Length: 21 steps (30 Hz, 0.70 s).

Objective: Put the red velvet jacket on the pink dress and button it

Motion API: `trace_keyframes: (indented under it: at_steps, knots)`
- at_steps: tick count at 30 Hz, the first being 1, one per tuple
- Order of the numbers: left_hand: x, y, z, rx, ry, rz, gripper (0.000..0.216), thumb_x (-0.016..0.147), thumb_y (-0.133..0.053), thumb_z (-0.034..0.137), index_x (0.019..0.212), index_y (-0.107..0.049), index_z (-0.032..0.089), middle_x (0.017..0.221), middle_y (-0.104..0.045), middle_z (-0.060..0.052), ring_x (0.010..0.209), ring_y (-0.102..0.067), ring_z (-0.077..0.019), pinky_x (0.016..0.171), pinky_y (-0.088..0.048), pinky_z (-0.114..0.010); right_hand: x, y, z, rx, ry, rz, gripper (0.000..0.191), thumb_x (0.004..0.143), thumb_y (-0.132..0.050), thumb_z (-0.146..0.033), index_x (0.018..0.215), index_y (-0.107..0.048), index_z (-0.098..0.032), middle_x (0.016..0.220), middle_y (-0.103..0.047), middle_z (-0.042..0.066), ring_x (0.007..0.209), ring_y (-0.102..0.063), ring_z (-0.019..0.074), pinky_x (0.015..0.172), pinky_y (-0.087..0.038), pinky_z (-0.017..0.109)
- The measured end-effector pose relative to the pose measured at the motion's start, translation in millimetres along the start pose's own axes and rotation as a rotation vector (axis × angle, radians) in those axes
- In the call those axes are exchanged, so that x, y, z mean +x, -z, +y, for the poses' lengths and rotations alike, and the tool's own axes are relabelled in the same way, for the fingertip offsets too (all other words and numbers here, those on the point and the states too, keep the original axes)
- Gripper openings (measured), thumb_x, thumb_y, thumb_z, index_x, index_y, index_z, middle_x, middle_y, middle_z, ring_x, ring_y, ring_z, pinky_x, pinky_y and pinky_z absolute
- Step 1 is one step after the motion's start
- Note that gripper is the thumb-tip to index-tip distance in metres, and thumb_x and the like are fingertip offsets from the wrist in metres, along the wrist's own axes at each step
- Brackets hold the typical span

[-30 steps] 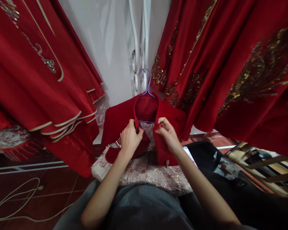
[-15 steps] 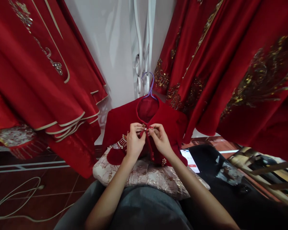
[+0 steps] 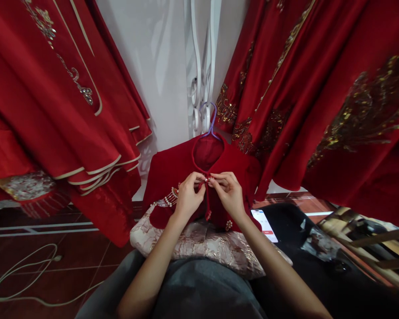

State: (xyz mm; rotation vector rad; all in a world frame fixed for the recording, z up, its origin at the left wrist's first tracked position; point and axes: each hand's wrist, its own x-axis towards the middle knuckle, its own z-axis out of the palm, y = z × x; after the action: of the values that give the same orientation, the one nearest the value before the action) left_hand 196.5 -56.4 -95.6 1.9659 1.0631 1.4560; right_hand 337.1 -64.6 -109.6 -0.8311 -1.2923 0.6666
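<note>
A small red velvet jacket (image 3: 169,170) on a purple hanger (image 3: 209,120) lies over a pale brocade cushion (image 3: 206,243) on my lap. My left hand (image 3: 188,197) and my right hand (image 3: 228,193) meet at the jacket's neck, fingertips pinched on the two front edges at the top fastening. A beaded trim (image 3: 168,199) hangs on the jacket's left side, and small buttons show down its front.
Red embroidered gowns (image 3: 319,97) hang on the right, and more red gowns (image 3: 53,102) hang on the left. A white wall with a scrolled white rack (image 3: 202,66) stands behind. A lit phone (image 3: 264,220) lies on dark cloth at the right. A pale cable (image 3: 23,279) loops on the red tiled floor.
A second ago my hands held the jacket's front edges apart at the collar. They have brought the edges together and now pinch them at the neck.
</note>
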Motion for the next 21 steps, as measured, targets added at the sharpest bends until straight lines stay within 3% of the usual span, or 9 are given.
trace_keyframes:
  at_steps: [11,21]
  knots:
    - [-0.7,2.5,11.1,-0.032,0.007,-0.018,0.012,0.078,-0.058,0.017,0.090,-0.060,0.020,0.089,-0.066,-0.004,0.078,-0.065,-0.0136,0.075,-0.055,-0.026,-1.0,5.0,0.0,-0.047,-0.013,-0.040,0.028,0.080,-0.069,-0.036,0.106,-0.069,-0.026,0.101,-0.055,0.004,0.089,-0.065,0.0151,0.081,-0.059,0.031]
    - [0.9,0.4,9.3,0.039,0.007,0.009,0.009,0.082,-0.060,0.027,0.087,-0.062,0.020,0.086,-0.068,-0.004,0.076,-0.066,-0.0147,0.075,-0.055,-0.028,-1.2,5.2,-6.9,-0.122,0.019,-0.054,0.025,0.086,-0.062,-0.033,0.109,-0.070,-0.028,0.099,-0.055,0.004,0.091,-0.061,0.0145,0.079,-0.059,0.028]
